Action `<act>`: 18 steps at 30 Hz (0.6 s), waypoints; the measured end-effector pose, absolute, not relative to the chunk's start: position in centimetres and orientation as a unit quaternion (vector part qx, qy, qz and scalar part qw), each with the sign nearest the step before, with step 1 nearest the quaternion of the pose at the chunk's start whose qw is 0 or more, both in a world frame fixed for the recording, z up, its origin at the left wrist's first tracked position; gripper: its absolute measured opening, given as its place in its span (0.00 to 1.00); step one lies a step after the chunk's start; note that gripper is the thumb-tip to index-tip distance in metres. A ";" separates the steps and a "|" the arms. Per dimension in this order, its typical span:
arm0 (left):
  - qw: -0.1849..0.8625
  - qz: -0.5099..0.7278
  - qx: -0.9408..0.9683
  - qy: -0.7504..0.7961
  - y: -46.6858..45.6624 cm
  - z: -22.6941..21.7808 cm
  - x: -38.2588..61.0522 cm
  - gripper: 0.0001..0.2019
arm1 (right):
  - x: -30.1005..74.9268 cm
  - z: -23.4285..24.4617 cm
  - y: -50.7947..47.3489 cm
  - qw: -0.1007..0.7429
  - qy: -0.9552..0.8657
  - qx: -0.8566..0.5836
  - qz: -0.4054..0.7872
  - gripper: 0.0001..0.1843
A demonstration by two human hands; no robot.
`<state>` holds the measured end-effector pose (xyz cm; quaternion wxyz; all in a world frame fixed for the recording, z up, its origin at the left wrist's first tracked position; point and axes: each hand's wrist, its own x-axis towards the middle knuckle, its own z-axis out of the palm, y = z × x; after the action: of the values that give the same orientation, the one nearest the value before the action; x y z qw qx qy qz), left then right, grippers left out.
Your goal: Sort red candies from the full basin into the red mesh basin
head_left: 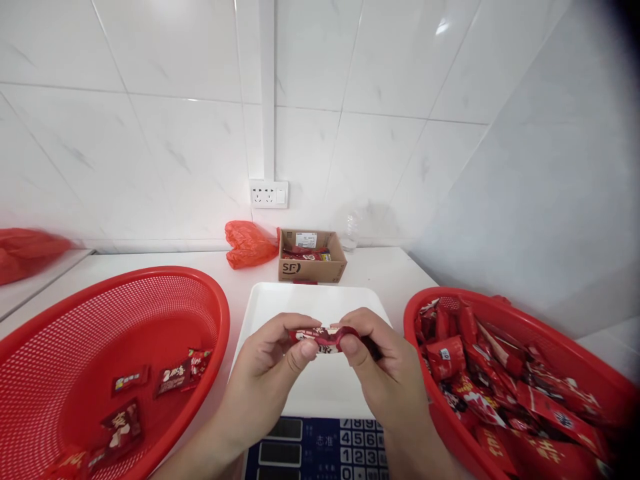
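Observation:
Between my two hands is a small dark-red wrapped snack packet (327, 339) with white lettering. My left hand (273, 367) pinches its left end between thumb and fingers. On the other end, my right hand (385, 367) is closed, its thumb pressed on the wrapper. Both hands are above the white tray (310, 390) of a digital scale, whose blue keypad panel (325, 441) shows at the bottom of the head view.
At left stands a red basket (225, 313) with several small packets (120, 427). A fuller red basket (415, 303) of red-wrapped snacks (500, 380) is at right. Behind the scale are a cardboard box (320, 270) holding packets and a red plastic bag (250, 243), near the tiled wall (190, 153).

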<state>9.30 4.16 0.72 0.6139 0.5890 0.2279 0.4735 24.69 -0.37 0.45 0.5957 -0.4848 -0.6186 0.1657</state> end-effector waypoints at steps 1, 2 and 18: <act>0.608 0.481 0.588 0.230 4.2 0.8 9.3 0.06 | 24.7 0.5 -0.4 0.595 -0.620 -0.483 0.168 0.07; 0.601 0.487 0.589 0.235 4.2 0.9 9.2 0.06 | 24.8 0.5 -0.4 0.597 -0.620 -0.481 0.166 0.05; 0.626 0.490 0.560 0.233 3.9 0.1 9.6 0.08 | 25.2 -0.2 -0.2 0.669 -0.548 -0.427 0.264 0.12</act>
<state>9.62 3.93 0.13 0.6264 0.5596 0.2332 0.4899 25.16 -0.21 -0.18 0.6694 -0.4268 -0.5478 0.2639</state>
